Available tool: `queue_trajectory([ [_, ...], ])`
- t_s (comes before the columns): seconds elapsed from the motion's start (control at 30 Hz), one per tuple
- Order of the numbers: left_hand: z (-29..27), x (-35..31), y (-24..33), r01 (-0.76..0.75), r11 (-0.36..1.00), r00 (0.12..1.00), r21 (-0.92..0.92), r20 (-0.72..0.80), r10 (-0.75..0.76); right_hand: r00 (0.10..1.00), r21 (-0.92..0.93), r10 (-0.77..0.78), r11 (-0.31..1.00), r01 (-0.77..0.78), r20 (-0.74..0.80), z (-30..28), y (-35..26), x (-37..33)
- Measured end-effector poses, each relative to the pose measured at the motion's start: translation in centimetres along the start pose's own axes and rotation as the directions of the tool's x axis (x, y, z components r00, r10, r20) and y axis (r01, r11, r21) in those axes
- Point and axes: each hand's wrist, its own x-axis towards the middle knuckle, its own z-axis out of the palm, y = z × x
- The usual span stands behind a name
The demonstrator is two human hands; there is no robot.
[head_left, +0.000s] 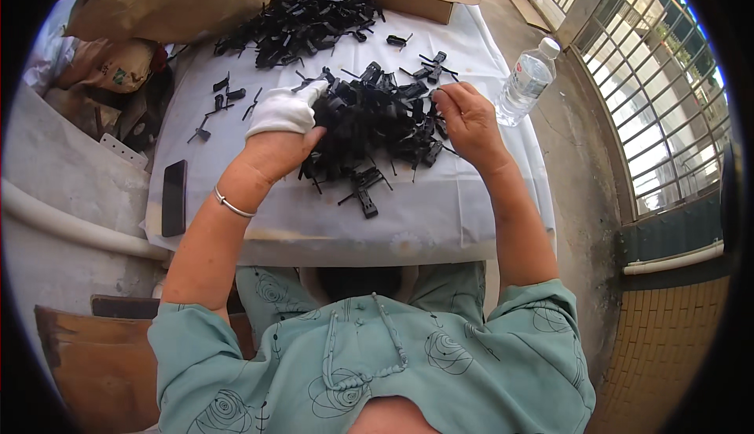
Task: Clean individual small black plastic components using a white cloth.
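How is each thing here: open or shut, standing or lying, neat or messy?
Near black pile: loose, jumbled
Far black pile: heaped, jumbled
Left hand: partly gloved, at the near pile
Right hand: bare, curled, at that pile's edge
Bottle: upright, capped
Phone: flat, upper face dark
Brown paper: crumpled
White tablecloth: spread, creased

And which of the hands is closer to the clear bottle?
Right. The right hand is just left of the clear bottle; the left hand is farther away, across the near black pile.
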Motion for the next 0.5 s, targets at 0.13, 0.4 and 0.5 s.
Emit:
queue_trajectory([
  [0.13,0.1,-1.9,1.2,-0.074,0.988,0.974,-0.132,-0.220,0.043,0.991,0.198,-0.004,0.980,-0.024,0.136,1.9,-3.4,-6.4],
  [0.4,3.2,-6.1,3.0,-0.011,0.926,0.933,-0.378,-0.337,-0.126,0.998,-0.248,-0.058,0.967,0.063,0.026,5.9,-5.3,3.0],
  [0.5,3.7,-7.1,3.4,0.032,0.864,0.929,-0.503,-0.303,-0.211,0.960,-0.442,0.083,0.896,0.045,0.267,7.7,-4.4,3.6],
])
